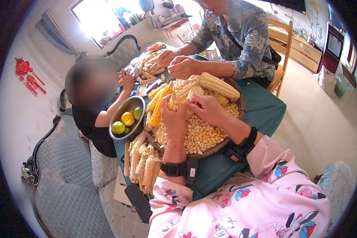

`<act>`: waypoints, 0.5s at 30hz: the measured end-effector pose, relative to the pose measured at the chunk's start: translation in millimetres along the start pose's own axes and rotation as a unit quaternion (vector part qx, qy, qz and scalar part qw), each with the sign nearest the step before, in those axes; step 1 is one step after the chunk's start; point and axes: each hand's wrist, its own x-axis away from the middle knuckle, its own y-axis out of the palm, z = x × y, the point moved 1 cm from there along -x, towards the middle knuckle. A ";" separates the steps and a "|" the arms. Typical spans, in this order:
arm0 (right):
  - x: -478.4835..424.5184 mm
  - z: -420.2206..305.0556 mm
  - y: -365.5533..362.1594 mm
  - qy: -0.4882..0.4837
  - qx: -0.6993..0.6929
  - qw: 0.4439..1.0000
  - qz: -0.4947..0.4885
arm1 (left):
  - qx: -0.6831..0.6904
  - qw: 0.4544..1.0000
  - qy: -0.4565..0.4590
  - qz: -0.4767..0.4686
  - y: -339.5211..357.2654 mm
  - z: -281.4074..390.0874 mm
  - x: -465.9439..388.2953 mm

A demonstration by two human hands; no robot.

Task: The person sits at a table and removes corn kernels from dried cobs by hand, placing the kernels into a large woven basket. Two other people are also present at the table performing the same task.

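Observation:
My left hand [175, 119] is wrapped around an ear of corn [173, 104], whose tip shows above the thumb. Close against it, my right hand [211, 110] has its fingers bent in at the ear's side; the exact contact is partly hidden. Both hands are over a round woven basket [243, 104]. Loose corn kernels [202, 136] fill its near part. Behind my hands, whole ears lie heaped, with yellow ears [157, 108] at the left and a large pale ear [219, 86] at the back right.
Stripped cobs [142, 163] lie at the table's left edge beside a dark phone [137, 200]. A metal bowl [111, 126] holds green and yellow citrus fruit. Across the green-covered table [261, 104], a co-worker's hands [183, 65] are near husks [148, 65]. A child [102, 131] is at the left.

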 end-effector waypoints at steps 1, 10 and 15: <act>0.0 -0.5 -0.5 0.002 -0.001 1.000 -0.001 | 0.002 1.000 -0.005 -0.001 -0.4 3.6 0.8; -0.2 0.0 -0.2 0.012 -0.002 1.000 -0.008 | -0.035 0.999 0.004 0.038 1.5 -9.4 -3.2; -0.7 1.7 0.7 0.015 -0.001 1.000 -0.008 | -0.045 0.999 0.007 0.022 0.5 -12.3 -2.9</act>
